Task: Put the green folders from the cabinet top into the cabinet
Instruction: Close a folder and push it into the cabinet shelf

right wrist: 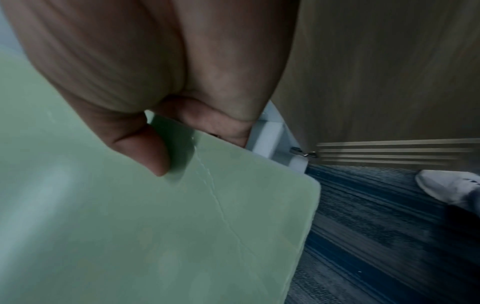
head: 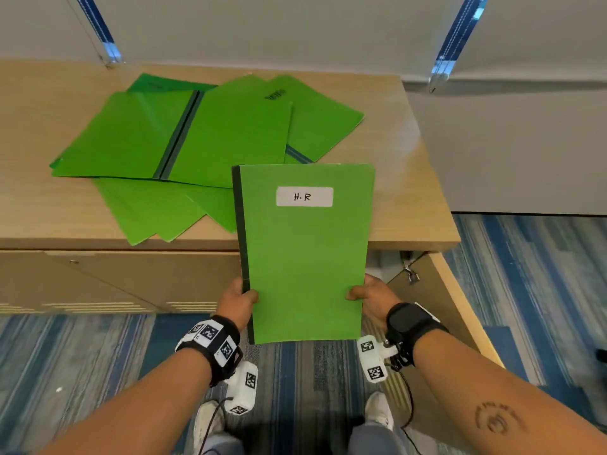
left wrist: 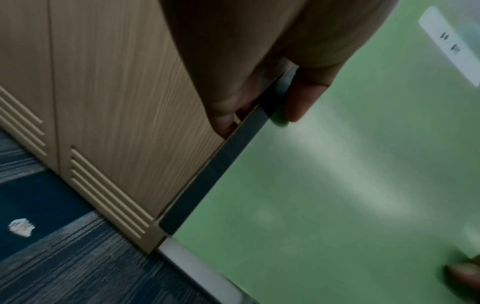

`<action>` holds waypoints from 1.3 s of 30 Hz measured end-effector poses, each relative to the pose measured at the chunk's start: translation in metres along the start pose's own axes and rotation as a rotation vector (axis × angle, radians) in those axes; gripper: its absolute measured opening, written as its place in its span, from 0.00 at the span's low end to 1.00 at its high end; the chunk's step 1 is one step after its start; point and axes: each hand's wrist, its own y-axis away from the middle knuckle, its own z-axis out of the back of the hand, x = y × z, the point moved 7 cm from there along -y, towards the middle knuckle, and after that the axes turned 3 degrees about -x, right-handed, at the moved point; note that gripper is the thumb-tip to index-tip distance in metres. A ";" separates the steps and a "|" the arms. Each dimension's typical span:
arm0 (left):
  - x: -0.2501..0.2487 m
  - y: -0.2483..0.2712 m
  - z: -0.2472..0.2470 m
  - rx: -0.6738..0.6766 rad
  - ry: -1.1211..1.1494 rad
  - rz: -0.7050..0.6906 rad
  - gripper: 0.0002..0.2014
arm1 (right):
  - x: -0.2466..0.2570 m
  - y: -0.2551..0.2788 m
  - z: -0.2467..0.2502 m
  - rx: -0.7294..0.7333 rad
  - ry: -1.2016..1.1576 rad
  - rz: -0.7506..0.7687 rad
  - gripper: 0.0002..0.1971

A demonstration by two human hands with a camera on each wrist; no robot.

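A green folder (head: 305, 251) with a dark spine and a white label reading "H.R" is held in front of the wooden cabinet (head: 414, 178), its top edge over the cabinet top. My left hand (head: 239, 302) pinches its spine edge, thumb on the cover (left wrist: 298, 98). My right hand (head: 369, 297) pinches the opposite edge, thumb on the cover (right wrist: 153, 152). The folder (left wrist: 337, 185) fills much of both wrist views (right wrist: 130, 226). Several more green folders (head: 184, 139) lie spread and overlapping on the cabinet top.
The cabinet's right door (head: 460, 300) stands open beside my right arm; the left doors (head: 115, 280) are closed. Blue striped carpet (head: 82, 362) covers the floor, with my shoes (head: 377, 408) below. A grey wall (head: 328, 34) stands behind.
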 end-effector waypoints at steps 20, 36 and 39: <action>0.196 -0.061 -0.111 0.251 -0.273 0.205 0.12 | -0.234 -0.087 0.049 -0.167 -0.135 -0.303 0.23; 0.153 -0.180 -0.101 -0.073 -0.220 0.082 0.17 | -0.076 -0.227 0.047 -0.294 0.281 -0.108 0.13; 0.176 -0.182 -0.101 -0.145 -0.277 0.171 0.17 | -0.071 -0.242 0.046 -0.290 0.435 -0.184 0.21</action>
